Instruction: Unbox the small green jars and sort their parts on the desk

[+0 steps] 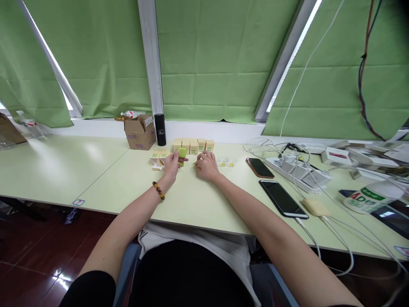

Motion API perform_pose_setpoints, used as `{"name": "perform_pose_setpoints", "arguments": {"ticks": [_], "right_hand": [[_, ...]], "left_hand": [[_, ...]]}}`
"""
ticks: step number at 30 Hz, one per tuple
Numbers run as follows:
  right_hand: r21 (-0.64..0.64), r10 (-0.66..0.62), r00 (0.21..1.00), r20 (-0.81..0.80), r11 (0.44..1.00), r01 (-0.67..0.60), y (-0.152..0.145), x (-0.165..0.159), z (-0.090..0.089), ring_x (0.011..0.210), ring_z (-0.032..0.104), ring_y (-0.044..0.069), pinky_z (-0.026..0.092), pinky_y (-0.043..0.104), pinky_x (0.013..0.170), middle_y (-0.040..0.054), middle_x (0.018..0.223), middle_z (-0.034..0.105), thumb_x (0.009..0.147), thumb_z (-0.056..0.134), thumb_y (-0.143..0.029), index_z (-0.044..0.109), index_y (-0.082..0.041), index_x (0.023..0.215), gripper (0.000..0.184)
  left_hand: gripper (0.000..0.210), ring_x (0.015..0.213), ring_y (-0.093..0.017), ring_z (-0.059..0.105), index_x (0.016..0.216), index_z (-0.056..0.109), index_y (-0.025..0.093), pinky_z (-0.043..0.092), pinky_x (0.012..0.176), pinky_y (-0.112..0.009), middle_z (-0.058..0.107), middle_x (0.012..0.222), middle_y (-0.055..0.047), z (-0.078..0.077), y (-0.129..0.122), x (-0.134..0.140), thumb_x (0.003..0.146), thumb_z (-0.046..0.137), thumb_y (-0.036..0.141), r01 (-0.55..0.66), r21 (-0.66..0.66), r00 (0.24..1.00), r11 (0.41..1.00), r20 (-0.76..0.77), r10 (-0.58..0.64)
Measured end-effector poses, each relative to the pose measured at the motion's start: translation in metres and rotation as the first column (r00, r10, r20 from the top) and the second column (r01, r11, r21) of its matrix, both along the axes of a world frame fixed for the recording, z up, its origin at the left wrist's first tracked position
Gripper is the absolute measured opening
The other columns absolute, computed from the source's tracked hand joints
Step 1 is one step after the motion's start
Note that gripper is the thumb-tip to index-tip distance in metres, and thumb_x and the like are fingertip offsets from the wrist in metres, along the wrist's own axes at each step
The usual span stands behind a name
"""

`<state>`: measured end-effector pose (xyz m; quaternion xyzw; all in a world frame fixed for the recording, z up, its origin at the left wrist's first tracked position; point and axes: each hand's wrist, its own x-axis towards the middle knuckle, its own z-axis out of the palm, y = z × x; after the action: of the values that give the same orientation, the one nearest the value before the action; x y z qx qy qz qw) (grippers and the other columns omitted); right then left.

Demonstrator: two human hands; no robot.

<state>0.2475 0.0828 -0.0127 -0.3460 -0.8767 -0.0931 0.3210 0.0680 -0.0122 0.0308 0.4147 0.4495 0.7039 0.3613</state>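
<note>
My left hand is closed on a small lime-green case with rounded corners, held just above the table. Below it, another bit of the same green shows by the fingers. My right hand rests low on the table with bent fingers pressed together; what they hold, if anything, is hidden. Just right of that hand lie small clear plastic pieces with yellow spots. Behind both hands stands a row of small cream boxes. Opened cream boxes with raised flaps sit left of my left hand.
A brown carton and a black cylinder stand at the back. To the right lie two phones, a white power strip with tangled cables, a white bottle and several white boxes.
</note>
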Motion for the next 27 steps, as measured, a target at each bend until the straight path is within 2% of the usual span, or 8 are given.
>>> {"name": "perform_pose_setpoints", "arguments": {"ticks": [7,13,18,21,24,27], "right_hand": [[-0.046,-0.030,0.999,-0.045,0.999,0.028,0.000,-0.011,-0.004,0.128,0.045,0.034,0.035,0.053,0.112,0.0126,0.116,0.070,0.087,0.065,-0.011,0.083,-0.021,0.085,0.020],[-0.064,-0.087,0.990,-0.115,0.995,0.080,0.010,-0.022,-0.006,0.126,0.046,0.035,0.036,0.054,0.110,0.0123,0.116,0.070,0.091,0.065,-0.014,0.084,-0.023,0.087,0.021],[-0.060,-0.105,0.988,-0.112,0.993,0.099,0.013,-0.025,-0.007,0.125,0.046,0.036,0.035,0.054,0.110,0.0129,0.113,0.070,0.089,0.065,-0.013,0.084,-0.023,0.082,0.022],[-0.035,-0.104,0.982,-0.159,0.994,0.100,0.012,-0.021,-0.006,0.123,0.046,0.035,0.034,0.054,0.108,0.0128,0.110,0.070,0.089,0.065,-0.013,0.083,-0.023,0.083,0.021],[0.025,-0.085,0.975,-0.208,0.995,0.092,0.005,-0.008,-0.004,0.120,0.046,0.034,0.035,0.052,0.103,0.0120,0.107,0.069,0.092,0.062,-0.012,0.081,-0.024,0.087,0.023],[0.073,-0.034,0.982,-0.184,0.996,0.048,-0.009,0.009,-0.005,0.118,0.047,0.032,0.037,0.049,0.098,0.0114,0.107,0.070,0.093,0.060,-0.010,0.079,-0.023,0.087,0.024]], "left_hand": [[0.058,0.080,-0.021,0.074,0.092,0.067,0.015,0.039,0.055,-0.025,0.079,0.082,-0.014,-0.004,0.003,-0.004,0.092,0.064,0.073,-0.010,0.013,1.000,1.000,-0.028,0.010],[0.054,0.084,-0.020,0.074,0.091,0.062,0.018,0.041,0.058,-0.025,0.079,0.087,-0.011,-0.011,0.009,-0.008,0.087,0.070,0.071,-0.023,0.039,0.998,0.999,-0.058,0.025],[0.043,0.092,-0.021,0.073,0.090,0.062,0.019,0.051,0.073,-0.029,0.078,0.092,-0.009,-0.017,0.015,-0.011,0.088,0.073,0.061,-0.043,0.097,0.981,0.994,-0.186,0.060],[0.028,0.097,-0.022,0.071,0.091,0.065,0.020,0.053,0.084,-0.034,0.076,0.097,-0.008,-0.018,0.016,-0.015,0.089,0.075,0.046,-0.131,0.124,0.908,0.984,-0.384,0.169],[0.016,0.104,-0.024,0.068,0.096,0.067,0.021,0.051,0.096,-0.039,0.075,0.103,-0.007,-0.014,0.014,-0.017,0.089,0.075,0.033,-0.224,0.172,0.767,0.959,-0.577,0.282],[0.030,0.117,-0.027,0.064,0.118,0.068,0.023,0.048,0.105,-0.042,0.074,0.114,-0.008,-0.007,0.012,-0.016,0.089,0.076,0.028,-0.236,0.188,0.657,0.953,-0.692,0.299]]}}
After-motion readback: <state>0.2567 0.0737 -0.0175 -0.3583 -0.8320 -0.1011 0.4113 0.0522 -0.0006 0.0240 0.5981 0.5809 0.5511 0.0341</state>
